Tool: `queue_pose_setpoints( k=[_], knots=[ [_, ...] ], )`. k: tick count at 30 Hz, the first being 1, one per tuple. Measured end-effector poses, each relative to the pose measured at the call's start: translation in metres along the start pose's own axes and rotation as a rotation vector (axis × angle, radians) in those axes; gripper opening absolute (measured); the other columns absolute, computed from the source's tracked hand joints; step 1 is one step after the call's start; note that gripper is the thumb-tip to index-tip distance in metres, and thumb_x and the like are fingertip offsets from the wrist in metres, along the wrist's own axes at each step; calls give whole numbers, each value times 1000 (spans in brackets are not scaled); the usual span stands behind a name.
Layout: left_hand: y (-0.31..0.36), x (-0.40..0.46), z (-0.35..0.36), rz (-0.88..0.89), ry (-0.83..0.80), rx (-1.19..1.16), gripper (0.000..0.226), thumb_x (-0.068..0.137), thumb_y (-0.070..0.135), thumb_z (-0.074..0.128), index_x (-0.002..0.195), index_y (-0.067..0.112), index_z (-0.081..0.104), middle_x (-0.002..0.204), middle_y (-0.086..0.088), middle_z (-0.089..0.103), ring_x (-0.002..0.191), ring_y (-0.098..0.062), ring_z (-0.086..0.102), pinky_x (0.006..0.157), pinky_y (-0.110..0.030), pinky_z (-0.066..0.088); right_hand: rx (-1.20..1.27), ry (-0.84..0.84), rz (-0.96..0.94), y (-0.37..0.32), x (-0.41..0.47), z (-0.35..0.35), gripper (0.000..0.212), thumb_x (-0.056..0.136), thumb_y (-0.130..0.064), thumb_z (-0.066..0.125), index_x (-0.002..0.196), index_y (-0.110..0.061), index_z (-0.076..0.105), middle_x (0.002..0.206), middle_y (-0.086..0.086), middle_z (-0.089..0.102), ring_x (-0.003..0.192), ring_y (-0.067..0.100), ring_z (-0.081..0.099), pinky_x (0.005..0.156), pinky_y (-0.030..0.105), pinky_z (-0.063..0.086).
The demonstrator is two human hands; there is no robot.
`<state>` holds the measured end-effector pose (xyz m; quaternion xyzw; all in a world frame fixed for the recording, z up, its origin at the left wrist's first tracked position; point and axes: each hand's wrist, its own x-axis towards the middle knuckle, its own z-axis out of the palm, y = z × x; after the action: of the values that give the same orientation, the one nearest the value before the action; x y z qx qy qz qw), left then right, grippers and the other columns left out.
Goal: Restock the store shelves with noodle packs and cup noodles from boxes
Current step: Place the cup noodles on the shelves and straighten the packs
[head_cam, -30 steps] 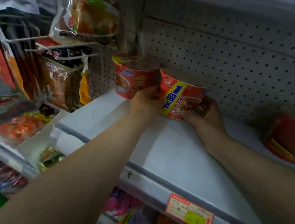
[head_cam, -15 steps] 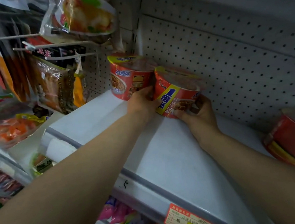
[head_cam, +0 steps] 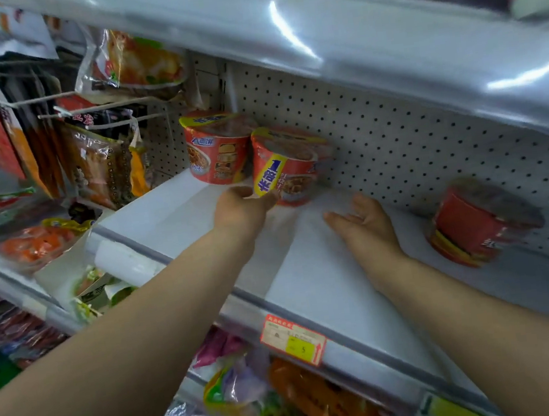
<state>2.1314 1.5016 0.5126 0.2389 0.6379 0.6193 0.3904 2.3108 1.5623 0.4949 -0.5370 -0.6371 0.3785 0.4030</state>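
At far left, snack bags [head_cam: 100, 166] hang from hooks [head_cam: 48, 96] on a pegboard, and below them a lower rack holds more packets [head_cam: 34, 242], too blurred to read. A white shelf [head_cam: 327, 290] runs across the middle, backed by a dotted pegboard wall [head_cam: 413, 144], with a shiny shelf edge [head_cam: 384, 41] above it.

At the back left corner of the shelf stands a red cup [head_cam: 216, 147], upright against the wall. Just to its right, touching or nearly touching it, is a second cup [head_cam: 287, 167] (the one with the yellow band and a blue "1"), leaning slightly toward the camera with its base on the shelf.

The left hand [head_cam: 244, 208] is at the lower front of that second cup, fingers curled against its base on the left side; whether it truly grips the cup or only steadies it is hard to tell. The right hand [head_cam: 362, 221] lies apart from the cup, just right of it, palm turned up and fingers straight and relaxed over the shelf, holding nothing.

On the shelf's front rail sits a red and yellow price tag [head_cam: 293, 342]. Beneath the rail, colourful packs [head_cam: 288, 404] fill the shelf below.

Far right, well apart from the other two, a third cup [head_cam: 474, 229] rests near the wall, blurred.
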Motion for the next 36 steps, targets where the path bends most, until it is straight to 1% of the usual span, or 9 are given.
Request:
queue_pose_setpoints(
  k=[2, 4, 8, 13, 19, 22, 29, 33, 36],
  knots=[
    [0, -34, 9, 3, -3, -29, 29, 83, 29, 83, 93, 18, 58, 104, -14, 68, 88, -26, 61, 88, -39, 54, 17, 13, 12, 0, -24, -24, 73, 86, -31, 79, 149, -19, 43, 141, -3, 51, 119, 11, 53, 100, 27, 43],
    [2, -72, 22, -2, -21, -41, 27, 84, 28, 82, 97, 14, 63, 97, -13, 65, 80, -25, 58, 79, -35, 49, 31, 10, 32, 0, -49, -51, 73, 88, -32, 77, 150, -19, 41, 135, -7, 49, 119, 9, 50, 99, 26, 41],
    [1, -152, 60, -31, -79, -37, 55, 84, 33, 80, 127, 4, 61, 124, -20, 65, 113, -34, 63, 92, -38, 52, 90, 43, 79, 6, -107, -118, 66, 88, -31, 77, 146, -15, 48, 143, -1, 53, 122, 15, 54, 103, 31, 44],
    [-7, -282, 116, -91, -201, -36, 34, 87, 31, 78, 108, 7, 65, 95, -9, 54, 73, -20, 49, 78, -33, 51, 175, 133, 170, 19, -194, -227, 63, 90, -35, 75, 144, -16, 50, 146, 2, 52, 129, 23, 53, 111, 47, 45],
    [-31, -416, 191, -219, -338, -53, 34, 91, 25, 75, 117, 7, 62, 115, -11, 59, 106, -21, 55, 100, -36, 51, 261, 221, 277, 48, -289, -362, 54, 90, -31, 72, 139, -16, 55, 139, 0, 56, 122, 17, 55, 108, 43, 47],
    [-43, -470, 234, -265, -427, -42, 24, 92, 22, 73, 108, 11, 60, 119, -8, 57, 117, -22, 55, 102, -39, 51, 275, 263, 322, 65, -329, -424, 43, 94, -25, 69, 135, -15, 58, 132, 1, 58, 112, 14, 56, 104, 38, 50],
    [-88, -557, 327, -363, -660, 55, 29, 91, 22, 73, 117, 12, 62, 112, -4, 63, 108, -18, 60, 94, -34, 53, 274, 445, 386, 114, -390, -532, 31, 90, -25, 73, 119, -17, 68, 118, 2, 68, 110, 19, 64, 105, 46, 51],
    [-116, -588, 370, -400, -756, 74, 14, 92, 18, 73, 101, 14, 64, 99, -5, 68, 90, -14, 63, 82, -30, 53, 284, 544, 462, 143, -414, -577, 20, 90, -23, 73, 109, -18, 70, 108, 1, 71, 106, 19, 66, 101, 38, 52],
    [-147, -611, 399, -442, -810, 116, 11, 92, 19, 72, 99, 15, 65, 104, -5, 69, 102, -18, 63, 85, -30, 54, 261, 623, 529, 172, -435, -606, 20, 88, -27, 75, 107, -22, 70, 107, -1, 71, 103, 15, 66, 98, 35, 52]
  ],
)
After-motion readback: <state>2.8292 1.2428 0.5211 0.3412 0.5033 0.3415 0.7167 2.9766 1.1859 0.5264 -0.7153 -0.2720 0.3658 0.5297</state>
